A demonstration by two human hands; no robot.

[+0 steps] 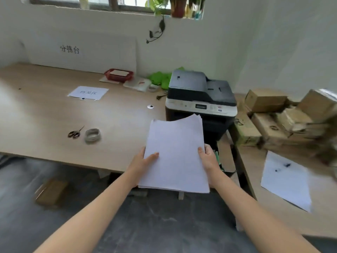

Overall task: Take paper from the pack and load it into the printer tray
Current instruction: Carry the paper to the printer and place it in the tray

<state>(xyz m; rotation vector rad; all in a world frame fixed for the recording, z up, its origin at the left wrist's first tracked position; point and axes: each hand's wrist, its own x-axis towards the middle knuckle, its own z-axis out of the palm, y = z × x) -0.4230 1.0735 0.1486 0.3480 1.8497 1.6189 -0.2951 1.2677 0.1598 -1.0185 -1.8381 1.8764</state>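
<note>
A stack of white paper (176, 154) is held flat in the air between both hands, its far edge reaching the front of the printer. My left hand (143, 161) grips the stack's left edge with the thumb on top. My right hand (208, 158) grips the right edge the same way. The black and white printer (200, 99) stands on the right end of the wooden table (45, 115), just beyond the paper. The paper hides the printer's lower front, so its tray is not visible. No paper pack is clearly visible.
Scissors (74, 133) and a tape roll (92, 135) lie on the table to the left. A labelled sheet (88, 92) and a red basket (118, 74) sit further back. Cardboard boxes (273, 117) and a loose sheet (286, 179) cover the side table at right.
</note>
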